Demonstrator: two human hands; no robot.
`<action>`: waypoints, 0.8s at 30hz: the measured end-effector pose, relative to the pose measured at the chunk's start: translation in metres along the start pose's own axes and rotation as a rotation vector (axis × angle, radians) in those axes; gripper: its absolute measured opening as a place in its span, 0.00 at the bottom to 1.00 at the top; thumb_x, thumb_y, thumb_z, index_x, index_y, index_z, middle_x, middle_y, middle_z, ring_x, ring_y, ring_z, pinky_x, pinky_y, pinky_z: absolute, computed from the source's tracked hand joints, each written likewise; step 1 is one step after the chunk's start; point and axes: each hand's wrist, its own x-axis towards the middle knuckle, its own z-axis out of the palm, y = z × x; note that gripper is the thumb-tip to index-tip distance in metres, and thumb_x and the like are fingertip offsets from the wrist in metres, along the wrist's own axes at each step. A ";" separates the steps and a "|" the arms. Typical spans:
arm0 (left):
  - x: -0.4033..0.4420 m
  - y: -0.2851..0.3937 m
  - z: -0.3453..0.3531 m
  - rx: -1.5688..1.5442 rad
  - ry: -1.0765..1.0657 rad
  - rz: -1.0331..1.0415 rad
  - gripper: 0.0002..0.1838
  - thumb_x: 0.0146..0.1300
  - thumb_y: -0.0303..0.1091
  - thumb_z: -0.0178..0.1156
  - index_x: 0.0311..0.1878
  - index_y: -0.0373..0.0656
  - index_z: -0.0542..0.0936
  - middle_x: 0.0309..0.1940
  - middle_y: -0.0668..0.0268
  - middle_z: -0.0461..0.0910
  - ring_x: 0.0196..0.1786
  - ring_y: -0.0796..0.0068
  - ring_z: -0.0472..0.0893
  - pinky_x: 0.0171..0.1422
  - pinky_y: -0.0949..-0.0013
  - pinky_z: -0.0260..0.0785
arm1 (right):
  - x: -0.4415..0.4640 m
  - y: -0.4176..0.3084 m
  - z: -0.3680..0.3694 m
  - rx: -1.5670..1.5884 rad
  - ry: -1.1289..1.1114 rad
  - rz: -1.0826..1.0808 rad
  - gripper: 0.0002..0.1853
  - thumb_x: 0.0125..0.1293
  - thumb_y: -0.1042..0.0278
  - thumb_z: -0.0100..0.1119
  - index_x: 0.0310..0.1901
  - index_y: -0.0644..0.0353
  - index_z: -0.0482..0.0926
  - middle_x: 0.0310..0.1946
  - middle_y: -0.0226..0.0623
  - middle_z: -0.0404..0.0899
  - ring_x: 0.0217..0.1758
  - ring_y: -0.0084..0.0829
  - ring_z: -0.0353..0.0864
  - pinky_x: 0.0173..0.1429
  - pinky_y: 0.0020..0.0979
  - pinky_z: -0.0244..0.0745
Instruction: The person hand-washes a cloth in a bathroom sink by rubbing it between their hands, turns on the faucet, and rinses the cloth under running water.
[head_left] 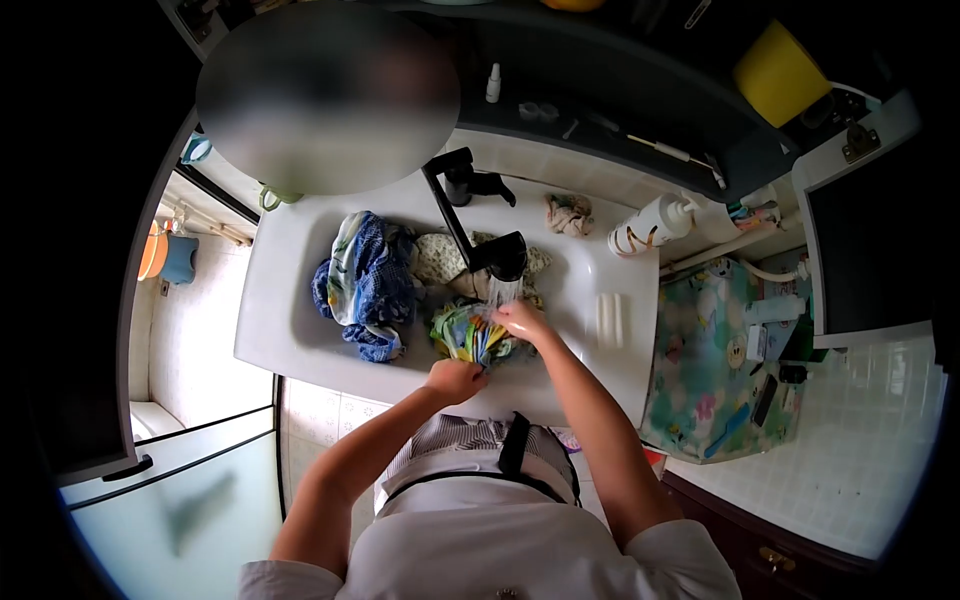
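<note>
A wet, multicoloured cloth (462, 327) in green, yellow and blue hangs between my hands in the white sink (572, 345). My left hand (458, 381) is closed on its near edge, by the sink's front rim. On the cloth's right side, my right hand (522, 320) grips it under the stream from the black faucet (508, 262). Blue patterned clothing (382, 268) lies bunched at the left of the basin. Behind the held cloth, a pale printed cloth (438, 258) is partly hidden by the faucet.
A crumpled cloth (569, 214) and a white pump bottle (650, 226) stand on the sink's back right. To the right, a patterned mat (690, 345) carries a blue comb (727, 430) and several small items. A dark shelf (600, 105) runs along the back.
</note>
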 end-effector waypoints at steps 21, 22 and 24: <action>0.093 -0.041 -0.002 -1.544 -0.550 -0.466 0.21 0.57 0.44 0.41 0.13 0.42 0.67 0.10 0.61 0.69 0.09 0.74 0.64 0.12 0.71 0.51 | -0.043 -0.018 0.005 0.794 -0.202 0.307 0.16 0.48 0.59 0.53 0.11 0.61 0.72 0.06 0.33 0.68 0.09 0.28 0.67 0.16 0.30 0.62; 0.094 -0.037 0.006 -1.458 -0.398 -0.514 0.21 0.57 0.44 0.41 0.14 0.42 0.68 0.10 0.61 0.69 0.08 0.73 0.64 0.11 0.71 0.51 | -0.039 -0.019 0.007 0.890 -0.234 0.498 0.15 0.47 0.61 0.52 0.11 0.61 0.71 0.06 0.34 0.67 0.08 0.28 0.66 0.14 0.30 0.61; 0.093 -0.028 0.025 -1.264 -0.109 -0.602 0.20 0.56 0.44 0.42 0.14 0.42 0.69 0.09 0.60 0.70 0.07 0.70 0.65 0.10 0.70 0.52 | -0.034 -0.019 0.020 0.834 -0.178 0.605 0.15 0.46 0.62 0.50 0.09 0.61 0.69 0.06 0.35 0.66 0.06 0.29 0.63 0.12 0.31 0.58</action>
